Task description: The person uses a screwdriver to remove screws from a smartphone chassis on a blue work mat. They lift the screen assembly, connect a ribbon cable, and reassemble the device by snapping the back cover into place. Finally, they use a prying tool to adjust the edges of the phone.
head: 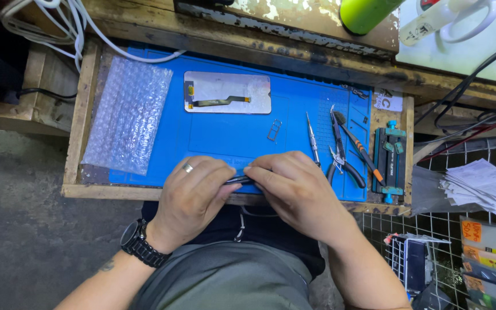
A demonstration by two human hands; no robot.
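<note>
both hands, left hand (193, 192) and right hand (294, 186), pinch a thin dark phone (237, 180) edge-on over the blue mat's (231, 138) near edge; it looks light, stiff, fragile, best held by its rims.

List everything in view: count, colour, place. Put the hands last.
mat: one, blue, covering the wooden tray
bubble wrap: one sheet, clear, left on the mat
screen panel: one, silvery with a flex cable, top middle of the mat
card tray: one, metal, mid mat
screwdriver: one, silver, right of the card tray
pliers: one, dark handles, right side of the mat
brush: one, orange and black, beside the pliers
clamp: one, teal and black, right edge of the tray
bottle: one, green, top shelf
papers: one stack, white, far right
phone: one, dark, held edge-on between both hands
left hand: ring, black watch
right hand: on the phone
</note>
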